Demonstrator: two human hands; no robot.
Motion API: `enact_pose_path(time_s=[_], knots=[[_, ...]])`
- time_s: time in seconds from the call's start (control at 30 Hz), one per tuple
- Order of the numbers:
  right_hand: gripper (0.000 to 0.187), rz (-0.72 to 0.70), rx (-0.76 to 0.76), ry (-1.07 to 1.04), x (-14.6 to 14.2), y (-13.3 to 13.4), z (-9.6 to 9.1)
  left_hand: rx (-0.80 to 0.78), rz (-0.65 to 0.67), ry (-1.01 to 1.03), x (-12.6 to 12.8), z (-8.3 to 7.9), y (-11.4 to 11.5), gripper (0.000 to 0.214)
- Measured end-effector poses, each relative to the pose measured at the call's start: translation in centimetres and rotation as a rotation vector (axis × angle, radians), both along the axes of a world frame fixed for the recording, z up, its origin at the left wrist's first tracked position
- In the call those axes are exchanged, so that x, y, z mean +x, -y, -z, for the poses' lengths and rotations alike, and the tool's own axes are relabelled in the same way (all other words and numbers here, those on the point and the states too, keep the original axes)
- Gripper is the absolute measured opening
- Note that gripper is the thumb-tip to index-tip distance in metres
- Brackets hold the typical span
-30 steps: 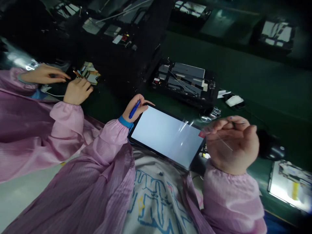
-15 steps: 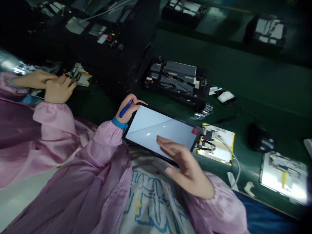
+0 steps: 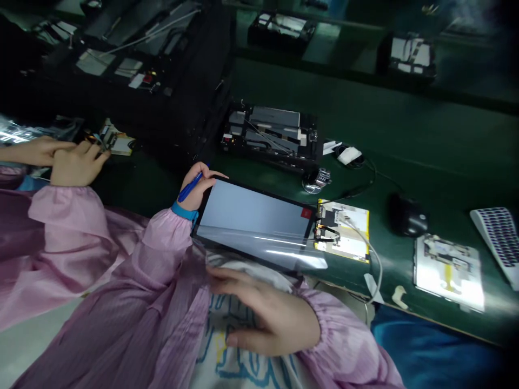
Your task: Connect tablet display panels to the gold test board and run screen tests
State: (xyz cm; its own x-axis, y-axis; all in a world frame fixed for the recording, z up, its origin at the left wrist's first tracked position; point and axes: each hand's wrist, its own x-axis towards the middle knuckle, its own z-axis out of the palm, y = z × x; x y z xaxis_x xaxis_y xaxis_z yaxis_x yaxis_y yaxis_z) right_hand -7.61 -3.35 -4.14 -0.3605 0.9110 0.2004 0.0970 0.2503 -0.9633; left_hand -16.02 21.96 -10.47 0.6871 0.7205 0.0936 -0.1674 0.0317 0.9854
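Note:
My left hand grips the upper left corner of a tablet screen, thumb on its front edge. A blue pen is tucked in the same hand. The screen tilts at the table's near edge, pale and lit, with a red tab at its right end. Clear film lies over its lower part, with a loose edge sticking out at the lower right. Below the screen, in front of my shirt, my right hand has its thumb and fingers apart; I see nothing held in it.
Right of the screen lies a circuit board with a battery and a cable. Beyond are a mouse, a silver opened device and a keyboard. Behind stands a black tray of parts. A co-worker's hands work at left.
My right hand has moved from over the screen down and left, below its lower edge. The film's fold has shifted lower on the screen. The view has swung right.

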Motion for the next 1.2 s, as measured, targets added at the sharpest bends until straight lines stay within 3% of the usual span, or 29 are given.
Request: enact_pose_path(time_s=[0.07, 0.27, 0.33, 0.43, 0.57, 0.7, 0.8, 0.93, 1.03, 1.1, 1.2], knots=[[0.055, 0.176, 0.014, -0.112, 1.1, 0.2, 0.0, -0.006, 0.002, -0.006, 0.0, 0.1, -0.1, 0.023], [0.018, 0.906, 0.097, -0.672, 7.4, -0.7, 0.5, 0.013, 0.009, -0.007, -0.1, 0.2, -0.2, 0.023], [0.018, 1.057, 0.108, -0.807, 10.0, -1.4, 0.8, 0.016, 0.007, -0.016, -0.2, 0.1, -0.1, 0.024], [0.025, 1.152, 0.072, -0.915, 13.4, -2.0, 1.1, 0.003, 0.0, -0.024, -0.1, -0.1, 0.0, 0.023], [0.027, 1.166, 0.027, -0.919, 16.5, -1.8, 0.9, -0.001, 0.003, 0.0, -0.1, 0.0, 0.0, 0.023], [0.028, 1.165, 0.085, -0.974, 17.2, -1.0, 0.5, -0.01, 0.021, 0.019, -0.1, 0.3, 0.0, 0.023], [0.024, 1.102, 0.066, -0.905, 15.6, -1.0, 1.1, -0.011, 0.03, 0.026, -0.3, 0.4, 0.1, 0.023], [0.026, 1.009, -0.021, -0.736, 11.3, -2.4, 3.5, -0.004, 0.018, -0.004, -0.4, 0.4, 0.2, 0.023], [0.037, 0.86, 0.01, -0.515, 7.5, -3.6, 4.8, 0.0, 0.002, -0.018, -0.5, 0.5, 0.0, 0.024], [0.048, 0.736, 0.071, -0.276, 5.4, -4.2, 4.7, 0.005, -0.01, -0.025, -0.5, 0.4, 0.0, 0.025], [0.062, 0.615, 0.23, 0.33, 3.4, -4.9, 3.6, -0.011, -0.049, -0.069, -0.2, -0.6, 0.2, 0.027]])
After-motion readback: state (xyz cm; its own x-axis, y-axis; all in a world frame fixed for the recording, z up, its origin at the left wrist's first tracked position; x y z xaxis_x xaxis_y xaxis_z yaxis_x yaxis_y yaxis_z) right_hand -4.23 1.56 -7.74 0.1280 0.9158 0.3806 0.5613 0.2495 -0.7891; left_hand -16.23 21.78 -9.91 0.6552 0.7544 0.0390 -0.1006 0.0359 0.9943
